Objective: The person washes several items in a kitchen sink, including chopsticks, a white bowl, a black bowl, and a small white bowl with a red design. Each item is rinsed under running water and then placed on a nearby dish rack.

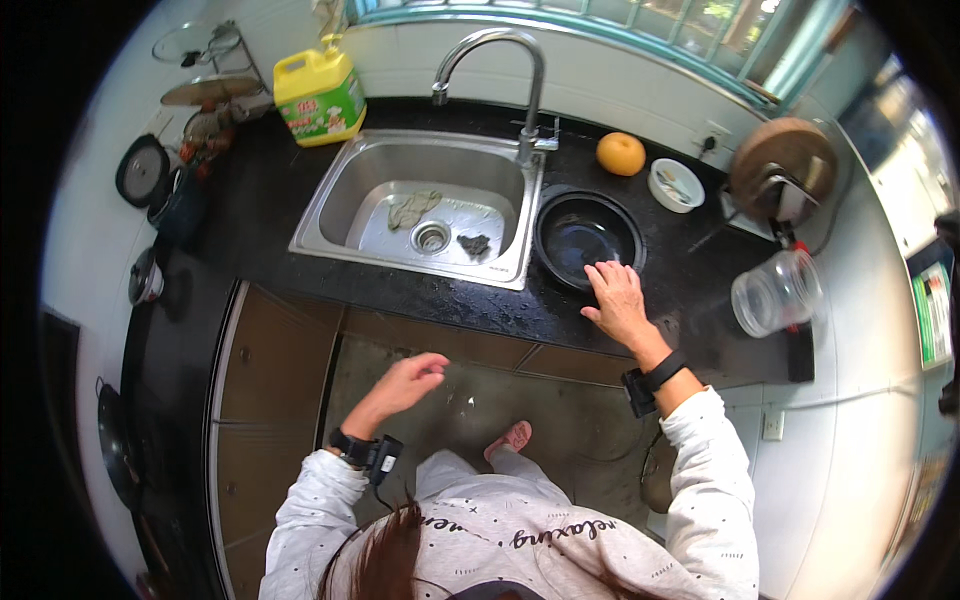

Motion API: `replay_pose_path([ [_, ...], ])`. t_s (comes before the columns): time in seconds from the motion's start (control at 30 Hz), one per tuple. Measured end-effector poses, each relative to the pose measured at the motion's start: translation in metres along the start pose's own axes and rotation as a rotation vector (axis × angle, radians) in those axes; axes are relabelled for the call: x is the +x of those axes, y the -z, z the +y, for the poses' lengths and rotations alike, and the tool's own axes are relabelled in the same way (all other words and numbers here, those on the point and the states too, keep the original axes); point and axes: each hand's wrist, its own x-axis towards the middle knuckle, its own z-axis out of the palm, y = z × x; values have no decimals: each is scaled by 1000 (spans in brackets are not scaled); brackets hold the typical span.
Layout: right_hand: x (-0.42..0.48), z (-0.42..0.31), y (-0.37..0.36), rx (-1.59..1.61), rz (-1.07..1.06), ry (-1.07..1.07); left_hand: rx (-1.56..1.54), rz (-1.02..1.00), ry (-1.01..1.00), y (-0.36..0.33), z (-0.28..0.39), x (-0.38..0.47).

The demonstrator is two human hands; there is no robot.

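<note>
My right hand [619, 301] is over the near rim of a round black bowl [585, 232] on the dark countertop, fingers spread; whether the fingertips touch it I cannot tell. My left hand [409, 382] hangs in front of the counter over the floor, holding nothing, its fingers loosely bent. Left of the bowl is a stainless steel sink [341, 253]. A crumpled cloth [415, 209] and a dark scouring pad [474, 244] lie in the sink, either side of the drain [431, 238]. A chrome faucet [534, 90] arches above it.
A yellow detergent jug [321, 101] stands behind the sink's left corner. Beyond the bowl are a round orange-yellow fruit [621, 154] and a small white bowl [676, 185]. A clear plastic jar [776, 294] lies at the right, near a round wooden board [784, 169]. Pots and lids line the left.
</note>
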Motion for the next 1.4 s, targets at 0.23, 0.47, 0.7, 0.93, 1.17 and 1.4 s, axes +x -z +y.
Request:
replay_pose_path([
  [0.23,22,33,-40,15,-151,169,-17,353,42,89,-3,-22],
  [0.47,76,26,-1,58,-285,181,10,299,70,149,-1,31],
  [0.7,171,-19,46,507,-377,-83,66,194,-22,217,2,98],
  [0.93,203,-74,-48,2011,330,-960,54,139,0,261,-13,122],
  [1.17,157,-85,-70,2602,630,-1008,-89,-25,3,233,15,150],
  [1.4,-5,-105,53,2236,1155,-753,-867,-820,166,30,108,200],
])
